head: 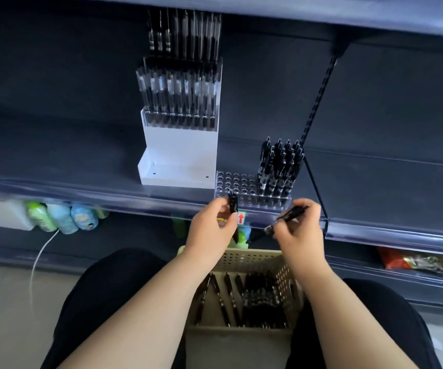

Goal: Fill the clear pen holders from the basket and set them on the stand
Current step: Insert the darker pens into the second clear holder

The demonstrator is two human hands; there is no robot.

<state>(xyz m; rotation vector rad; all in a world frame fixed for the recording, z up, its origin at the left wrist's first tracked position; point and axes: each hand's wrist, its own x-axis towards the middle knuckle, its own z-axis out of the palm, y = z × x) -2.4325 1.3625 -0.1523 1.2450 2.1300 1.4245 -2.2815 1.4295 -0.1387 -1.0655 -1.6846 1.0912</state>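
The basket [252, 256] sits between the person's knees, with loose pens [257, 299] in it. Above it, the left hand [212, 227] pinches one pen [233, 206] upright, and the right hand [300, 225] grips a second pen [292, 213] at a slant. Just beyond, a clear holder [241, 186] stands at the shelf [82, 161] edge, its right part filled. Farther back, left, the white stand [180, 155] carries filled holders [179, 89].
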